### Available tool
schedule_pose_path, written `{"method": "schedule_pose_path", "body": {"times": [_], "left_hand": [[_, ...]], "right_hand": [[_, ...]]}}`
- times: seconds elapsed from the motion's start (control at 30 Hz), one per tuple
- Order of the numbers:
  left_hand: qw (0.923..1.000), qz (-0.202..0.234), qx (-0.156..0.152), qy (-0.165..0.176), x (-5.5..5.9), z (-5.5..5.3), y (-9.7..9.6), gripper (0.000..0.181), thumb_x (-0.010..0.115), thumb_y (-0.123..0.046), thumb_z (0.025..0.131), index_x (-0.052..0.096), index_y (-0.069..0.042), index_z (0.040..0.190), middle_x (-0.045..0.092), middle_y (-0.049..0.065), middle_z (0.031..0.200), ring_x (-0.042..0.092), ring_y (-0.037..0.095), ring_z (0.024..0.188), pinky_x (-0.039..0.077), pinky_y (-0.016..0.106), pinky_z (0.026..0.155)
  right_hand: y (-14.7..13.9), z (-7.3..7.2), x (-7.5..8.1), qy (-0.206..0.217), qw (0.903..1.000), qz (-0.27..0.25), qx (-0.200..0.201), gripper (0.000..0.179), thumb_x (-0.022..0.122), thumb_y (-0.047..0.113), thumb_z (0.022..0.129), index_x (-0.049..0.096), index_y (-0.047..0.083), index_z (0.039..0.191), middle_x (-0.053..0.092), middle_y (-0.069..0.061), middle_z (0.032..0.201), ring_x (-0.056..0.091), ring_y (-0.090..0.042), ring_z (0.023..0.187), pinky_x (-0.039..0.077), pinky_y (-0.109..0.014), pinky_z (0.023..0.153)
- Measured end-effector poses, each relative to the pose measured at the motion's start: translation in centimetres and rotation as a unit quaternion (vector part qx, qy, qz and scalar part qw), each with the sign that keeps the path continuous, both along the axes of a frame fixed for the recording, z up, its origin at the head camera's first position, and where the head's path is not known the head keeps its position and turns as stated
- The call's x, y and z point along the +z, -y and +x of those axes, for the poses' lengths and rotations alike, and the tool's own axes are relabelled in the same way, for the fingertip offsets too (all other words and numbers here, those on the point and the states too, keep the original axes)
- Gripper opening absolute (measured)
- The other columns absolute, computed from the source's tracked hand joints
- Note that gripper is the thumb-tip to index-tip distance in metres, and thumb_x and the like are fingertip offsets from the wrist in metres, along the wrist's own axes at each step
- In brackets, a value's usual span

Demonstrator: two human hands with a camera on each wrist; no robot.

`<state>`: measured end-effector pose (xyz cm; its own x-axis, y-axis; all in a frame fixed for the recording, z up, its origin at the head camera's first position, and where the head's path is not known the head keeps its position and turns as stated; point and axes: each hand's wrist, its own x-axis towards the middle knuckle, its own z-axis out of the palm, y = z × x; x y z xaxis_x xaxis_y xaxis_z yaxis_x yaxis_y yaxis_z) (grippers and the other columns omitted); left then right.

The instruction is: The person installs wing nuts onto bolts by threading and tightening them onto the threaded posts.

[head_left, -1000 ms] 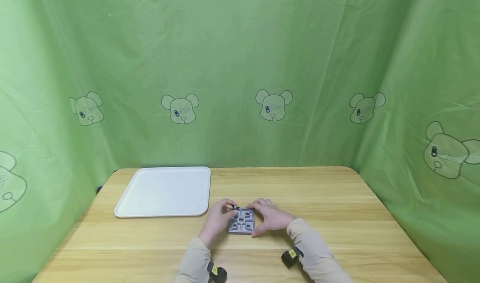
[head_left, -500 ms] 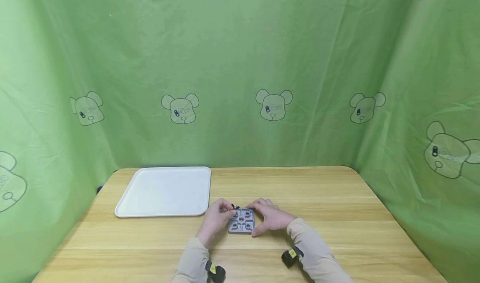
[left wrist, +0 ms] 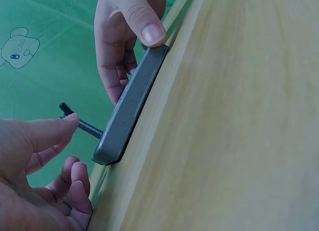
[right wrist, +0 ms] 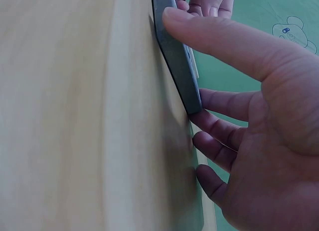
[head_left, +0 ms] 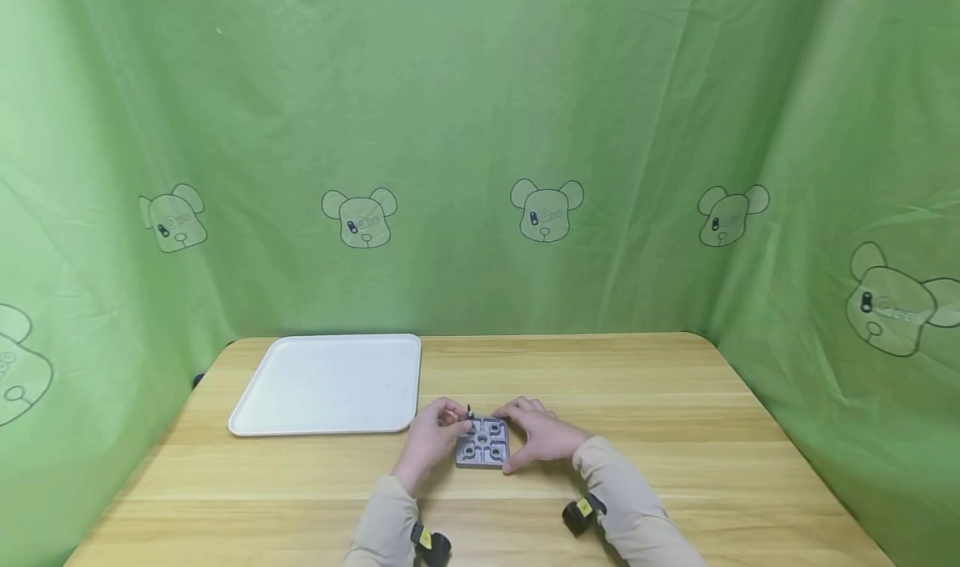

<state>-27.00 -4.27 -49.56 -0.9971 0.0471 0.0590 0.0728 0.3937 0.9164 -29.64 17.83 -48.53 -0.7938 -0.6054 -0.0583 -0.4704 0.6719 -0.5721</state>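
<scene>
I see the left hand [head_left: 429,440] pinching a screw [left wrist: 91,129], the right hand [head_left: 546,435] gripping the square block [left wrist: 133,109], thumb spread wide.

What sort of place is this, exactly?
Probably a makeshift recording booth or small workspace: cartoon-printed green curtains hang along the back and both sides of a wood-grain table, and black devices are strapped over the person's sleeves.

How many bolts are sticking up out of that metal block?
1 in view: the bolt stands near the far left corner of the metal block, at the fingertips of the left hand. Others may be hidden.
</scene>
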Motion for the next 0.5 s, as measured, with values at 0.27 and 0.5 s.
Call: {"method": "schedule_pose_path", "body": {"times": [0.27, 0.5], "left_hand": [[0.9999, -0.004, -0.006, -0.01, -0.01, -0.04, -0.05, 0.018, 0.072, -0.008, 0.083, 0.066, -0.004, 0.1, 0.059, 0.008, 0.086, 0.053, 0.017, 0.079, 0.044, 0.028, 0.068], [0.9999, -0.006, -0.007, -0.011, -0.17, -0.17, -0.14, 0.017, 0.071, -0.008, 0.084, 0.066, -0.005, 0.1, 0.059, 0.008, 0.087, 0.053, 0.017, 0.08, 0.043, 0.028, 0.069]], "right_hand": [[0.02, -0.02, -0.04, -0.001, 1.0, 0.002, 0.0, 0.085, 0.084, 0.041, 0.066, 0.049, 0.009, 0.137, 0.049, -0.008, 0.131, 0.042, -0.027, 0.121, 0.035, -0.058, 0.102], [0.03, 0.01, -0.04, -0.003, 1.0, 0.002, -0.001, 0.086, 0.084, 0.041, 0.065, 0.049, 0.008, 0.137, 0.049, -0.008, 0.132, 0.042, -0.028, 0.121, 0.035, -0.059, 0.102]]}}
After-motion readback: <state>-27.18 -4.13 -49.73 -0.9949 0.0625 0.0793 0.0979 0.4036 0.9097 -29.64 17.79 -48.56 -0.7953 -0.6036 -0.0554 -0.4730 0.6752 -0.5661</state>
